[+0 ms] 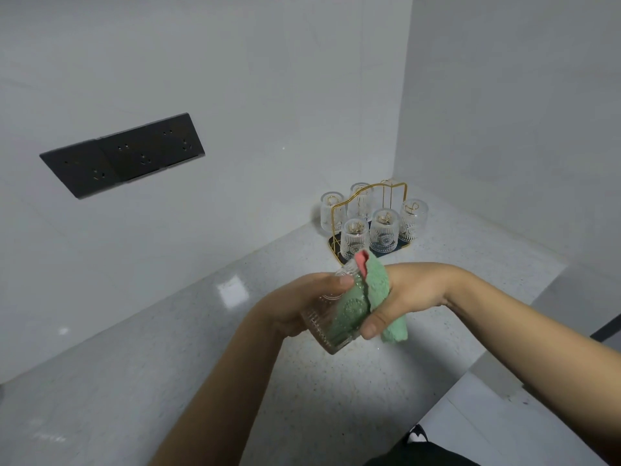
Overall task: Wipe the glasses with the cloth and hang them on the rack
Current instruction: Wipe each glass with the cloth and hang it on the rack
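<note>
glass (331, 317) tilted — mouth toward camera, cloth (376, 287) inside

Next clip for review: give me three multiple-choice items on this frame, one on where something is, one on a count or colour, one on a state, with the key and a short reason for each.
1. Where does the rack stand?
A. in the corner of the counter, by the walls
B. on the floor
C. under the sockets

2. How many glasses hang upside down on the rack?
A. two
B. five
C. eight

3. What is the state of the held glass?
A. hung on the rack
B. lying on the counter
C. held in the left hand while the right hand presses the green cloth on it

Key: 1 A, the rack sits where the two walls meet; 2 B, five inverted glasses can be counted; 3 C, both hands hold it above the counter.
</note>
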The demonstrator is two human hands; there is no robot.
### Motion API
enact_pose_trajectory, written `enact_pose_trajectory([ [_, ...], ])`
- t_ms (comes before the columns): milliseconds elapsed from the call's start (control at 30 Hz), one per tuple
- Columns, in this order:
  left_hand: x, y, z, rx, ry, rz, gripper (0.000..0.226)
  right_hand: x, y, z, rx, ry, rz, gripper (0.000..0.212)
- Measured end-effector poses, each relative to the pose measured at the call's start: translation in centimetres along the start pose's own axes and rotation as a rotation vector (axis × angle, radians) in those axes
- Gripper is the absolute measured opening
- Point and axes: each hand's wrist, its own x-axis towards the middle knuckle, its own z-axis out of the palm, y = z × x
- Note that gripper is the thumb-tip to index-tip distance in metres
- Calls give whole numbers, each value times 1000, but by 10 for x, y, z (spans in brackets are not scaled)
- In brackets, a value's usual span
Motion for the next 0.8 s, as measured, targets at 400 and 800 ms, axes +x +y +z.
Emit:
enact_pose_trajectory([
  [400, -3, -22, 2, -118, 517, 83, 49, 3, 31, -5, 747, 197, -181, 55],
  [800, 1, -13, 10, -156, 526, -129, 62, 4, 14, 10, 331, 264, -165, 22],
])
